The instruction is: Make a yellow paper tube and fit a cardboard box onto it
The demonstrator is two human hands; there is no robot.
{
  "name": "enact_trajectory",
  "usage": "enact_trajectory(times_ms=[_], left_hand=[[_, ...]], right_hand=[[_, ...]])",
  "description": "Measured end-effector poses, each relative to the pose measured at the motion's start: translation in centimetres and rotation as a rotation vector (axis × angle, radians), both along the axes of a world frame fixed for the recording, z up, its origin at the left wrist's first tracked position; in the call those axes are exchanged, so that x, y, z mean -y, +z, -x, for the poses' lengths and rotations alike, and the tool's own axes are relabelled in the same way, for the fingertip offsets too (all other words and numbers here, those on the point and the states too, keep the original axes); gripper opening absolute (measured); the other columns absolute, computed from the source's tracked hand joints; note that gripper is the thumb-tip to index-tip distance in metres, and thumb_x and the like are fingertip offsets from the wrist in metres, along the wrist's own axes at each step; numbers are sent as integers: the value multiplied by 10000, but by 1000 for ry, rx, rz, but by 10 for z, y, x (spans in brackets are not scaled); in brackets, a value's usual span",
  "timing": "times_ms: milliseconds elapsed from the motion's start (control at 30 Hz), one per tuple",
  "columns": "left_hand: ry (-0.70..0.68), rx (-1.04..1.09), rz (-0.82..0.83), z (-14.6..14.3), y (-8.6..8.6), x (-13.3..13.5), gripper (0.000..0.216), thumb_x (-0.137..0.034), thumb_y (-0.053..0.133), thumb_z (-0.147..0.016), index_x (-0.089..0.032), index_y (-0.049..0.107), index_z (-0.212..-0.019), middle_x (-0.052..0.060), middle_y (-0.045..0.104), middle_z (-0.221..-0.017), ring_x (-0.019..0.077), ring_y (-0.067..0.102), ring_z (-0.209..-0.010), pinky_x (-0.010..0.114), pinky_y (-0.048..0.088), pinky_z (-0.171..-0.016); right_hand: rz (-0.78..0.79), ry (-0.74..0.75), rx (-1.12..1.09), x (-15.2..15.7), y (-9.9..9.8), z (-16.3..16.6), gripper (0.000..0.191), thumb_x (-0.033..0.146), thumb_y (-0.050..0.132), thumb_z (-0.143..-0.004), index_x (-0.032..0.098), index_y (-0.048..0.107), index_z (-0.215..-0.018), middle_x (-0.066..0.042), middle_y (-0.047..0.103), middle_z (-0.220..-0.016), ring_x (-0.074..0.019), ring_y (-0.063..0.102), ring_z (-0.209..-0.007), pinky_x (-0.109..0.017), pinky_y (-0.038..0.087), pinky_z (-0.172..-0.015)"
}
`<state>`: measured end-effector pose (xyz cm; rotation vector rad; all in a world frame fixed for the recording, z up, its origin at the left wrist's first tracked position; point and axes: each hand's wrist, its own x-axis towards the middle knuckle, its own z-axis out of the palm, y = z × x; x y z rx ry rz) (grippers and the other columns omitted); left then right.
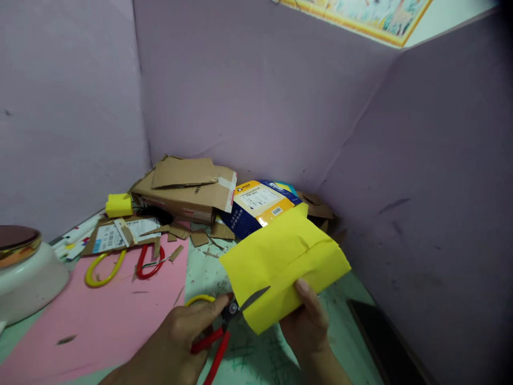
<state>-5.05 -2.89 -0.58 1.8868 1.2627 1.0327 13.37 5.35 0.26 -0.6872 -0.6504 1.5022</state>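
My left hand (182, 334) is closed around the handles of a pair of scissors (233, 309) with red and yellow grips. One dark blade lies over the near left edge of a folded, creased sheet of yellow paper (280, 251); the other blade is hidden, seemingly beneath the sheet. My right hand (308, 318) pinches the sheet's near edge, thumb on top and fingers underneath. The paper is held up above the green tabletop (248, 358), tilted towards me.
Cardboard boxes (184, 187) and a blue-and-orange carton (260, 203) stand against the wall. Cardboard scraps (198, 237) and another pair of scissors (150, 264) lie around pink paper (108, 315). At left is a white container (30, 280); at right, a dark flat object (385, 342).
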Motion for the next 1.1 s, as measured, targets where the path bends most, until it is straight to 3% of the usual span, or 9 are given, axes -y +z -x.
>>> enact_trajectory(times_ms=[200, 367, 833, 967, 1100], left_hand=[[-29, -55, 86, -1, 12, 1, 308, -234, 483, -847, -224, 624, -1120, 27, 649, -739, 177, 619, -708, 239, 513, -676], [15, -121, 85, 2, 14, 2, 417, -192, 507, -796, -234, 552, -1208, 22, 662, -812, 172, 613, -711, 247, 511, -709], [-5, 78, 225, -7, 11, -2, 326, -202, 529, -818, -188, 599, -1137, 42, 681, -916, 175, 641, -796, 224, 507, -716], [7, 30, 249, -9, 14, -1, 224, -183, 506, -827, -188, 621, -1019, 6, 674, -801, 142, 627, -702, 191, 461, -604], [32, 9, 273, -10, 16, 0, 302, -161, 491, -819, -214, 600, -1095, -7, 683, -802, 138, 621, -683, 194, 449, -608]], right_hand=[[-9, 9, -25, -3, -8, -2, 684, 334, 773, -581, 218, 575, -1225, -81, 749, -954, -330, 702, -843, -446, 585, -711], [-15, 32, -13, 0, -10, -2, 680, 340, 759, -603, 210, 567, -1242, -81, 750, -945, -314, 704, -846, -429, 573, -750], [-25, 28, 24, 1, -11, -1, 597, 364, 731, -617, 220, 612, -1184, -52, 752, -931, -309, 696, -892, -443, 539, -842], [-15, 13, 33, 1, -11, 0, 600, 362, 739, -611, 197, 616, -1175, -65, 753, -923, -318, 692, -903, -444, 537, -841], [-19, 15, 34, 2, -10, 3, 624, 368, 743, -606, 201, 603, -1192, -65, 751, -934, -321, 698, -868, -455, 537, -827]])
